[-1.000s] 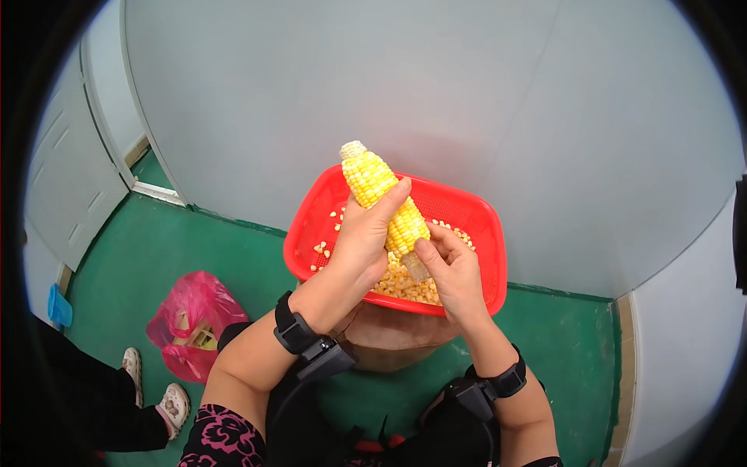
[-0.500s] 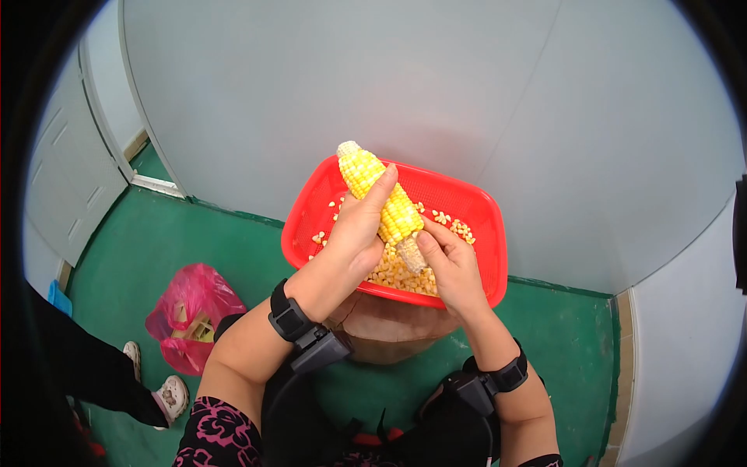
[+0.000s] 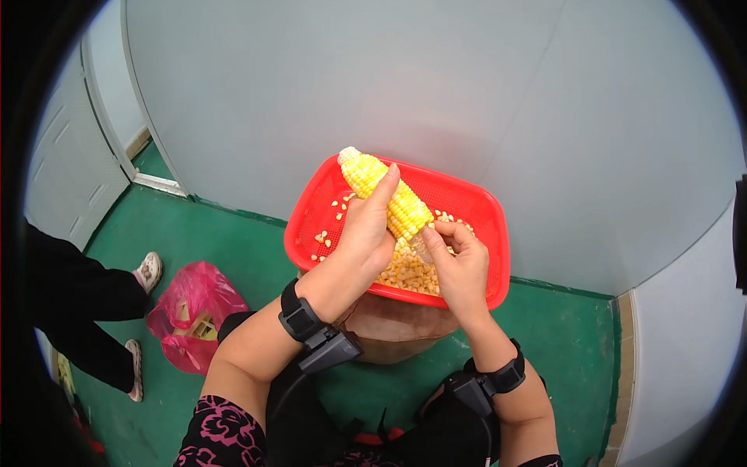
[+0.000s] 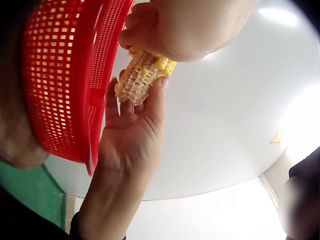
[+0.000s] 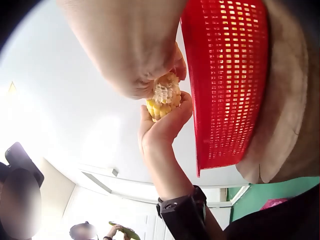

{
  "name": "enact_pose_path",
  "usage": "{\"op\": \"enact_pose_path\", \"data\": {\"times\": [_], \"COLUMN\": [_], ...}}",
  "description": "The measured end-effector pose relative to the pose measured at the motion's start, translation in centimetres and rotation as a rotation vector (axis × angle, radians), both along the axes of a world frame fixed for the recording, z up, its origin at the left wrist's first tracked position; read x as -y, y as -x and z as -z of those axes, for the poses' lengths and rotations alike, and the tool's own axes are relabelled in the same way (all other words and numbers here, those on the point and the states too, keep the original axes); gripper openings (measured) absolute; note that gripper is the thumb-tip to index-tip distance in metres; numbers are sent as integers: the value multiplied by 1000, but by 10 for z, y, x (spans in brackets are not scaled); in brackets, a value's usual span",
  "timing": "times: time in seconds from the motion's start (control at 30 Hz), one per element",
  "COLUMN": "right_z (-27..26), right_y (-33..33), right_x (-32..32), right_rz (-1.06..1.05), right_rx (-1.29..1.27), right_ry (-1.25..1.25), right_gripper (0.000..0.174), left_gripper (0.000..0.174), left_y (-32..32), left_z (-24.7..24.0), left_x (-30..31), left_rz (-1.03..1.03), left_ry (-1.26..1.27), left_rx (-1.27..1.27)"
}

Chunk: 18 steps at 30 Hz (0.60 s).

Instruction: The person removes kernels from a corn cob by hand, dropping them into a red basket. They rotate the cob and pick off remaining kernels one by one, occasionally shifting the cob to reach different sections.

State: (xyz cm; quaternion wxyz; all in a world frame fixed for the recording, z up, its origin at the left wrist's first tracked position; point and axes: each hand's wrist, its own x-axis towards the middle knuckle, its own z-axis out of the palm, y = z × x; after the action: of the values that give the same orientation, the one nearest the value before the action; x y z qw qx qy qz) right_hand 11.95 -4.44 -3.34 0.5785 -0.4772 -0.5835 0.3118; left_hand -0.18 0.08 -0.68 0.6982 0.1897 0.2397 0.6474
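My left hand (image 3: 367, 229) grips a yellow corn cob (image 3: 381, 187) round its middle, thumb along the top. The cob slants over a red plastic basket (image 3: 500, 249), its pale tip pointing up and to the left. At the lower end the right hand (image 3: 465, 268) has its thumb and fingers bent against the edge of the kernel rows. That end is stripped down to bare core (image 4: 135, 82), with a few kernels left on it in the left wrist view. Loose kernels (image 3: 408, 272) lie heaped in the basket's near part, and several more are scattered at its left side.
Under the basket stands a brown, stump-like support (image 3: 393, 331). A pink plastic bag (image 3: 194, 311) with pale pieces inside sits on the green floor to the left. Beyond it are another person's legs (image 3: 97, 296). A grey wall (image 3: 436, 86) rises just behind the basket.
The right hand has shifted slightly to the right along with the cob's lower end, its fingers now more bent. At left, the other person's feet have moved, one now above the bag.
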Motion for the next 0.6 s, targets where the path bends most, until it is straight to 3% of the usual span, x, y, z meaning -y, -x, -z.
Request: {"op": "enact_pose_path", "data": {"times": [0.2,0.33,0.4,0.5,0.53,0.6], "right_z": [-7,-5,2,-12,-9,-10], "right_y": [-1,-21,-29,-39,-45,-37], "right_x": [-3,-12,-17,-10,-14,-12], "right_rz": [98,51,6,79,31,-82], "right_rx": [-157,-146,-195,79,187,16], "right_ry": [-133,36,49,25,-44,17], "right_gripper": [11,9,17,26,31,39], "left_gripper": [28,31,32,27,30,62], "left_y": [6,7,6,-7,-20,-34], "left_z": [-4,-3,5,-6,8,-12], "left_x": [-2,-3,-6,4,-8,4], "left_rz": [75,53,41,213,258,-41], "left_ry": [82,50,-4,131,192,262], "left_rx": [100,82,31,117,169,-113]}}
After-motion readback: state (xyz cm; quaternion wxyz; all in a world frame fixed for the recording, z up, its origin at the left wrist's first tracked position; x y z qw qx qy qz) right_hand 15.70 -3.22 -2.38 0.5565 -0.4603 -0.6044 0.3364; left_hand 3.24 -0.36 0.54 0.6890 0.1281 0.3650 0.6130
